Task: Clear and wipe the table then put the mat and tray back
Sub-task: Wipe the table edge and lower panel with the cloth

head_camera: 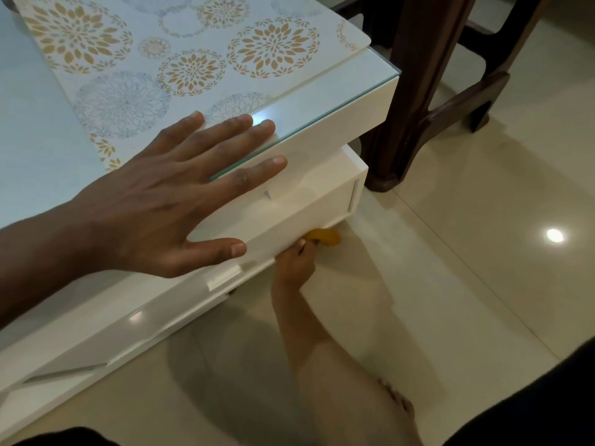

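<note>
A mat (180, 49) with orange and grey flower circles lies on the white, glass-topped table (35, 149), reaching its right edge. My left hand (170, 201) hovers flat over the table's front corner, fingers spread, holding nothing. Below the table's lower shelf, my right hand (296, 262) grips an orange cloth (325, 236), which is partly hidden under the shelf. No tray is in view.
A dark wooden furniture frame (428, 91) stands right of the table on the glossy cream tiled floor (467, 284). The table has a white lower shelf (315, 194). My bare foot (399, 403) rests on the floor near the bottom edge.
</note>
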